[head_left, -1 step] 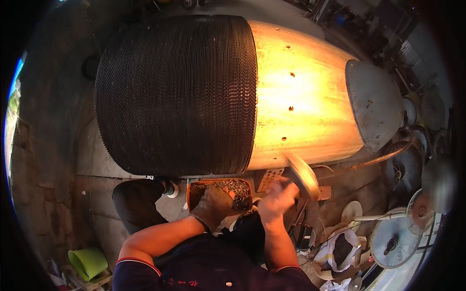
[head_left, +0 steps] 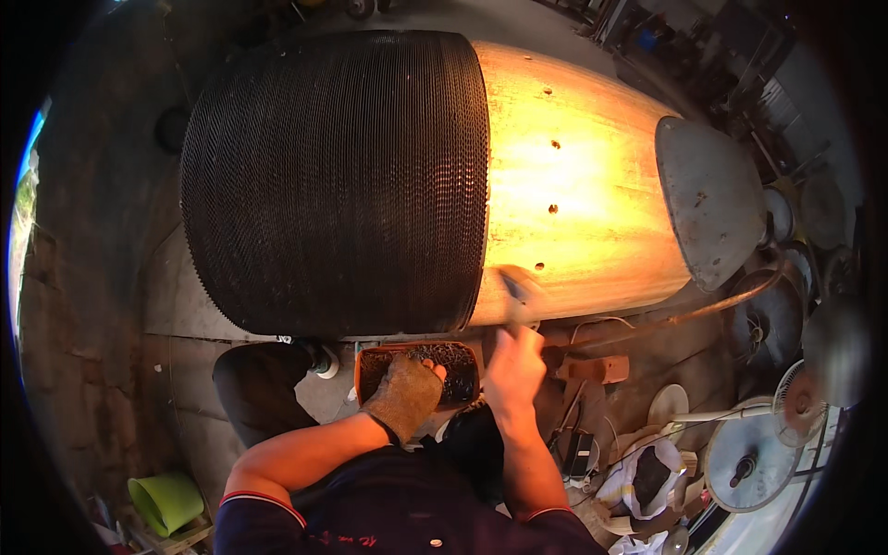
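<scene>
Head: blurred tool point(head_left: 522, 298) in right hand point(head_left: 514, 368)

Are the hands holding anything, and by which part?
Right hand: a blurred hammer-like tool, gripped below its head, seemingly by the handle. Left hand, gloved, over the orange box: can't tell whether it holds anything.

The left forearm point(head_left: 310, 455) slants toward two o'clock; the gloved left hand point(head_left: 404, 396) sits just past six, its bare fingertips point(head_left: 437, 367) curled. The right forearm point(head_left: 531, 462) points between eleven and twelve; the right hand point(head_left: 515, 370), near five, is clenched and slightly blurred. The left leg point(head_left: 262, 387) bends at eight.
</scene>
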A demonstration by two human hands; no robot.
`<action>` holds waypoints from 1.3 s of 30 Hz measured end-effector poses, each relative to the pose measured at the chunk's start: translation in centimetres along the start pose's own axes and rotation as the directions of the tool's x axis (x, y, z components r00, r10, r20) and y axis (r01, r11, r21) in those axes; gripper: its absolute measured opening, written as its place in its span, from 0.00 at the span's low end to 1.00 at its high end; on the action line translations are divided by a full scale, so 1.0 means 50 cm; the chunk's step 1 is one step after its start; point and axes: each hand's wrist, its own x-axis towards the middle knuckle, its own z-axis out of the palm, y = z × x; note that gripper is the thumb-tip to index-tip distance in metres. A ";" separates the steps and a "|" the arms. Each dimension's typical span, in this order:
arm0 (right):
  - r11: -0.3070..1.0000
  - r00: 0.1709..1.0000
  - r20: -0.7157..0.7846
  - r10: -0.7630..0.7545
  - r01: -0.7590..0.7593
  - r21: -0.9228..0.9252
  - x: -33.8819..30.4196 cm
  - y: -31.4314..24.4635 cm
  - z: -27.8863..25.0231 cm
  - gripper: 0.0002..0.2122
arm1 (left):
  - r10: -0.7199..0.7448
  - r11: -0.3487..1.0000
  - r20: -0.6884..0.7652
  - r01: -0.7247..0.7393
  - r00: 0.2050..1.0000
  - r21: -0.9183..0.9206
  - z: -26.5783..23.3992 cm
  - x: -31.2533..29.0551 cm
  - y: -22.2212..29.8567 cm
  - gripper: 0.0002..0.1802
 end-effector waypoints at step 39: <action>0.988 0.989 0.126 0.080 -0.062 -0.144 0.034 0.040 0.021 0.09 | 0.078 0.980 -0.933 0.147 0.352 0.137 -0.230 0.197 -0.297 0.17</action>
